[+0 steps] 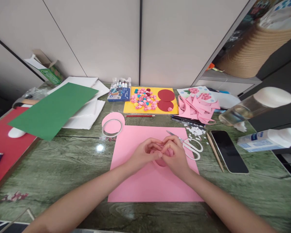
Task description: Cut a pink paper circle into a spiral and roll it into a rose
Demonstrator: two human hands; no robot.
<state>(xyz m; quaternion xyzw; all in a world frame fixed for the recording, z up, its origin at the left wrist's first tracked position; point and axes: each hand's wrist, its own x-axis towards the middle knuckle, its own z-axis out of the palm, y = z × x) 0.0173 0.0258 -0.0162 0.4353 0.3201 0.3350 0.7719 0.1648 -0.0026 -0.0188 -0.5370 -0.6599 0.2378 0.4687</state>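
Note:
Both hands meet over a large pink sheet (150,187) on the green marbled table. My left hand (146,152) and my right hand (175,155) pinch a small pink paper piece (163,161) between their fingertips; its exact shape is partly hidden by the fingers. White-handled scissors (194,149) lie just right of my right hand, with their blades toward it. Up and left of my left hand, a roll of tape (112,128) rests on a pink paper circle (116,117).
Behind the sheet, yellow paper (127,108) holds colourful small balls and red circles. Pink scraps (196,108), a phone (229,151), a pencil (215,151) and bottles (269,139) are at the right. Green paper (55,108) and a red board (9,136) lie left.

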